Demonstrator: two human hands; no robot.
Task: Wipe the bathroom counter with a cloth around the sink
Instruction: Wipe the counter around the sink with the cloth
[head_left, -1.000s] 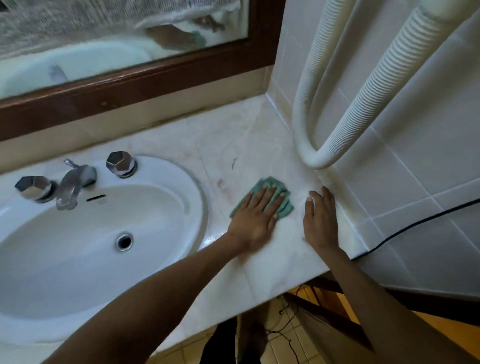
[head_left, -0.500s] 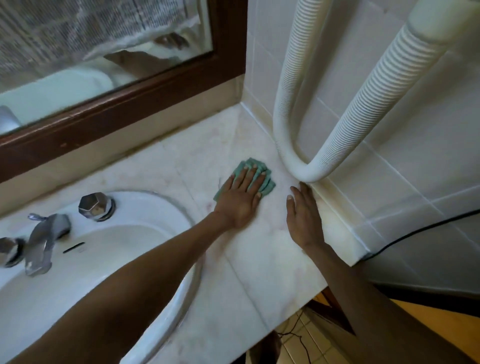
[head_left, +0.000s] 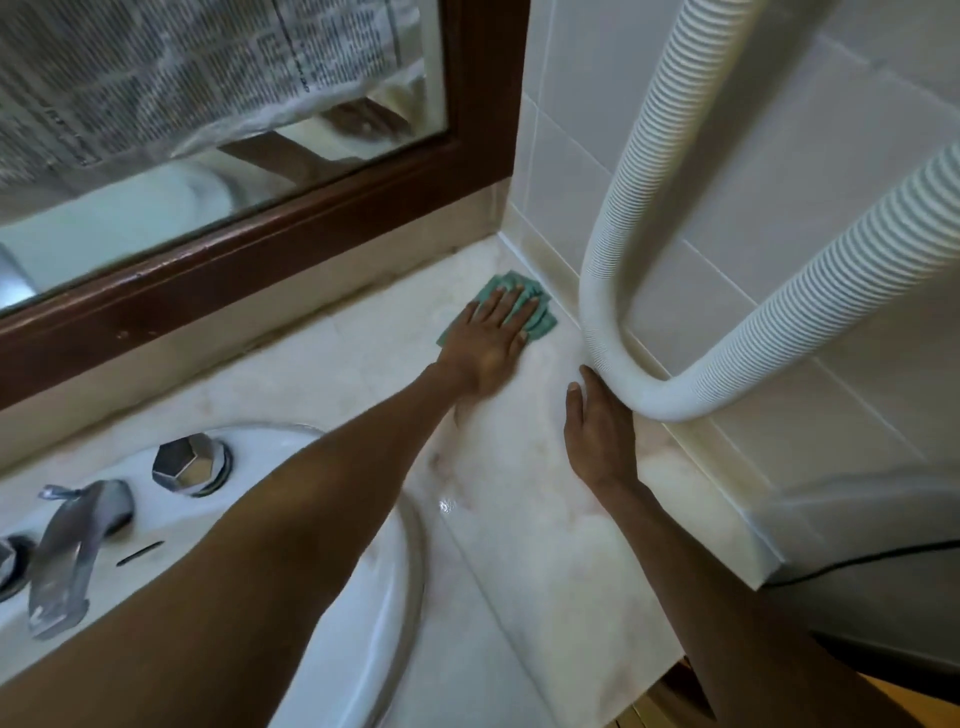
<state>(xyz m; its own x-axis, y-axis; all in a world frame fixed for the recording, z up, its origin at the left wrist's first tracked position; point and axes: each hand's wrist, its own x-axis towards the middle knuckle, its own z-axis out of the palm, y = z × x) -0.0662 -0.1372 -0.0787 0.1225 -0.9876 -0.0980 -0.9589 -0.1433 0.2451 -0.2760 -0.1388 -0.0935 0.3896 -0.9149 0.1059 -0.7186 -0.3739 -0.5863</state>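
Head view: left hand (head_left: 485, 353) presses cloth (head_left: 543, 323) (flat).

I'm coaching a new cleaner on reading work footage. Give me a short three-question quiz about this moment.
1. True or false: the left hand presses the green folded cloth flat against the pale marble counter with straight fingers.
2. Multiple choice: the right hand lies closest to A) the chrome faucet, B) the white ribbed hose, C) the brown wooden mirror frame.
3. Fill in: the cloth lies nearer the white tiled ___ than the white oval sink.
Key: 1 true; 2 B; 3 wall.
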